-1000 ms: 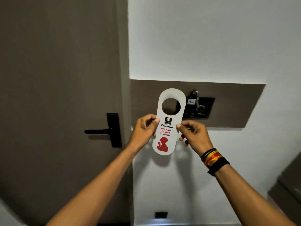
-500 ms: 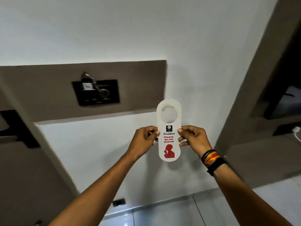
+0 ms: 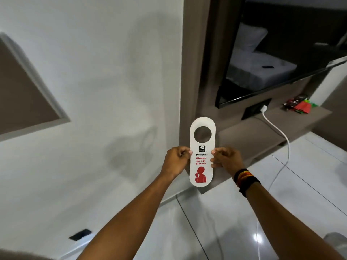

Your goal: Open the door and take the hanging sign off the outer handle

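Note:
A white "Please do not disturb" hanging sign with a round hole at its top and a red figure at its bottom is held upright in front of me. My left hand pinches its left edge. My right hand, with dark and striped bands on the wrist, pinches its right edge. The door and its handle are out of view.
A white wall fills the left, with a brown panel at its far left. To the right is a brown shelf unit with a dark screen, a white cable and red and green items. Glossy floor tiles lie below.
The view has swung right: the door, handle and key-card holder have left the frame and the shelf unit has come in. Both hands still hold the sign.

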Available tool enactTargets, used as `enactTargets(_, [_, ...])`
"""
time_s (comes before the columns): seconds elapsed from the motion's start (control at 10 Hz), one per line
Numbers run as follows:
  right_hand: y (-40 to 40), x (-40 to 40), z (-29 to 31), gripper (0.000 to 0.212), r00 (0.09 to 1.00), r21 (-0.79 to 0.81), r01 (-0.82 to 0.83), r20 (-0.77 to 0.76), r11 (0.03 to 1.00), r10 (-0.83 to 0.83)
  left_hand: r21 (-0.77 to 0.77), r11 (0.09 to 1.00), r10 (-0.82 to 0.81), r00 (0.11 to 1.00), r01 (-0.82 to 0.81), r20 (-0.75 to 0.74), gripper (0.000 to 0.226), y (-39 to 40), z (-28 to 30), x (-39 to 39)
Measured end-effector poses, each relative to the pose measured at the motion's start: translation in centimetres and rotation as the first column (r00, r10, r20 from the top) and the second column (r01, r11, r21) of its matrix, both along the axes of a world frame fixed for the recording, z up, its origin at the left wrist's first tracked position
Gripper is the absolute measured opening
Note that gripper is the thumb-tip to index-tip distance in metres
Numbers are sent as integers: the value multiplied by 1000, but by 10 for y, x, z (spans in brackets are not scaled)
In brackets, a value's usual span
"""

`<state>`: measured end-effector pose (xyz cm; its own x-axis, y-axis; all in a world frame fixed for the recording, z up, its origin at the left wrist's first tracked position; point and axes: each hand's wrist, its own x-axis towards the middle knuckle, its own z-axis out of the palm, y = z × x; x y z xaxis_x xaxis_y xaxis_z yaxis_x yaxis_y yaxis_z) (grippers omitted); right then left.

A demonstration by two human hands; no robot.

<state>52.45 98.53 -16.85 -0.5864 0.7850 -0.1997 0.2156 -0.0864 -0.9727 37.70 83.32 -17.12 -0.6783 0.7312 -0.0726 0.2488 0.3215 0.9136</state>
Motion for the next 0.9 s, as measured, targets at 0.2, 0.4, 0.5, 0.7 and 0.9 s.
enactTargets(0.2, [62,-12,-48,14,982,-109,132,151,985,-115,-114,991,75,992,-63,99,21,79,-45,7])
enactTargets(0.4, [102,-41,-105,13,931,-225,293,288,929,-224,-204,974,149,956,-98,255,26,123,-95,-3])
enactTargets(0.5, [110,-49,-125,3,915,-266,312,342,912,-214,-232,966,185,938,-118,294,26,131,-114,-7])
enactTargets(0.7, [118,-54,-140,11,913,-289,346,321,893,-250,-199,968,210,921,-150,329,27,138,-123,-5])
enactTargets(0.9, [76,-60,-115,23,902,486,123,308,865,-302,-266,964,-79,943,-11,-322,53,125,-119,5])
